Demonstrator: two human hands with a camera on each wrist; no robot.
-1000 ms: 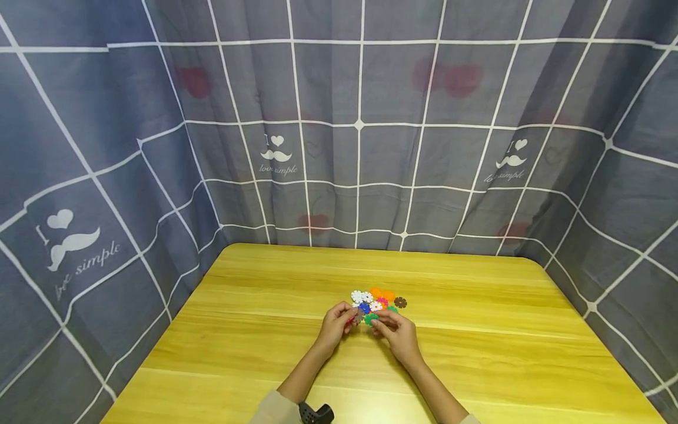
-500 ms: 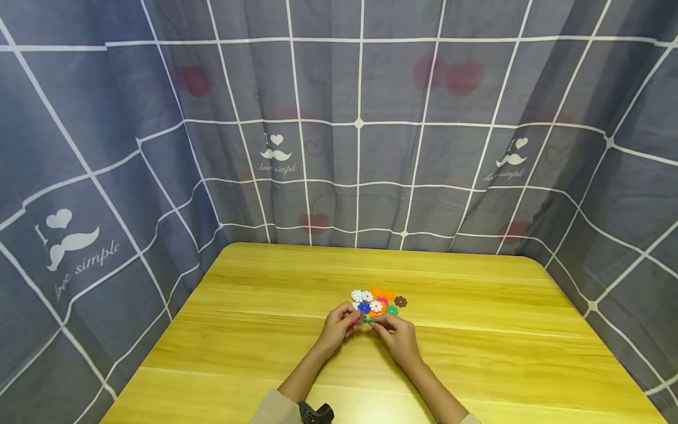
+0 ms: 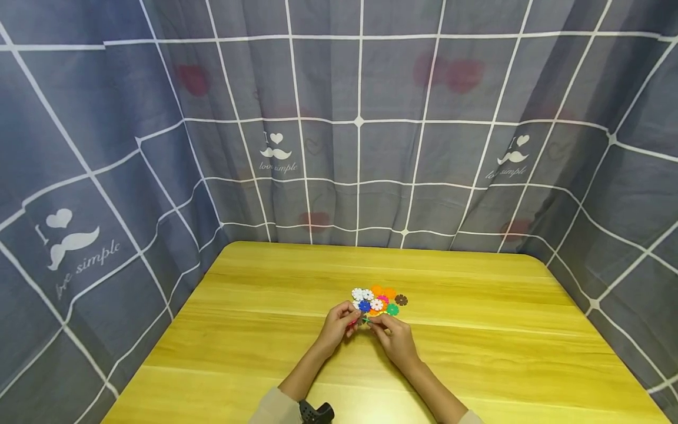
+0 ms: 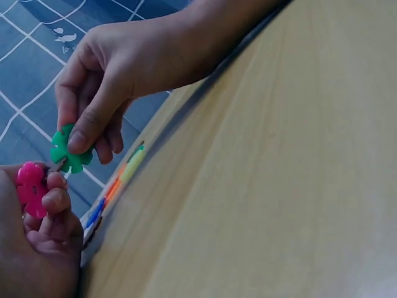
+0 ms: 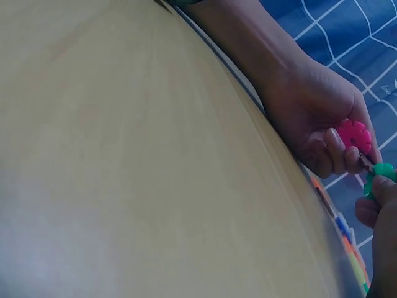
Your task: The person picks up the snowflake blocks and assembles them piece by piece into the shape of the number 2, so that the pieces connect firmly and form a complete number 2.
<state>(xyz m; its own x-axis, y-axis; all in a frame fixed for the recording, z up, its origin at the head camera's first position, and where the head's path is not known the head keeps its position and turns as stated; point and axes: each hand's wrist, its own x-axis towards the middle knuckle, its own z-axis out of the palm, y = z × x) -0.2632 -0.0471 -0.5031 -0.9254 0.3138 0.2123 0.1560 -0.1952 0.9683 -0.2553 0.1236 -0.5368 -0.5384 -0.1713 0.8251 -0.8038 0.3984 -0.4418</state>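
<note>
My left hand (image 3: 333, 328) holds a pink notched plastic disc (image 4: 32, 189), a flower-shaped interlocking piece, with a brown disc (image 4: 57, 166) standing at an angle to it. Between thumb and fingers, my right hand (image 3: 396, 338) pinches a green disc (image 4: 61, 152). The green disc's edge meets the brown one; whether their slots are engaged, I cannot tell. Fingers cover much of the brown disc. Just beyond both hands lies a loose cluster of similar discs, among them a blue disc (image 3: 364, 306) and another green disc (image 3: 392, 309).
White discs (image 3: 357, 293), orange discs (image 3: 389, 292) and a lone brown disc (image 3: 401, 300) lie in the cluster on the wood-grain table (image 3: 265, 282). A grey-blue checked curtain (image 3: 328, 153) surrounds the table at the back and sides.
In my right hand the green disc has turned from face-up to edge-on and shifted left against the brown disc. My left hand has stayed nearly still, holding its discs.
</note>
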